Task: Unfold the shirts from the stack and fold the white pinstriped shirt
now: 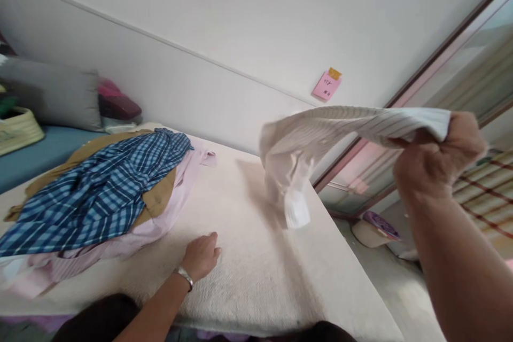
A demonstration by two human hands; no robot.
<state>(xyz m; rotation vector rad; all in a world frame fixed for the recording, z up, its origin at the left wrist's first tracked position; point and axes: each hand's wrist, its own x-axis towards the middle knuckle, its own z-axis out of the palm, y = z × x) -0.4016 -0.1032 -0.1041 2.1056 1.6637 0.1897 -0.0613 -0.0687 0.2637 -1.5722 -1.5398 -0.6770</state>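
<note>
Up at the right of the head view, right hand (438, 152) raised and closed in a fist around one end of a pale striped shirt (320, 133), fingers clamped tight on the bunched cloth. Shirt stretched out leftward from that grip in mid-air, then drooping down, its lowest part hanging just above or brushing the surface (256, 272); too blurred to tell which. Down near the front edge, left hand (202, 256) lying palm-down on the bare cream covering, fingers loosely together and slightly curled, holding nothing, a silver bracelet (185, 276) round the wrist. Well apart from the raised shirt, on the left half of the surface, a heap of clothes: a blue checked shirt (96, 187) on top, a tan garment (156, 197) under it, pale pink cloth (132, 235) at the bottom, spreading toward the left hand and ending near it. Behind the heap, a grey pillow (56, 96) against the wall, dark red cushions (116, 104) beside it, and a woven basket (18, 128) on a blue mattress (40, 152). High on the white wall, a pink note (326, 85) with a yellow tab. At the far right, a glass sliding door (460, 80), and low on the floor below the surface edge a small round thing, unclear
</note>
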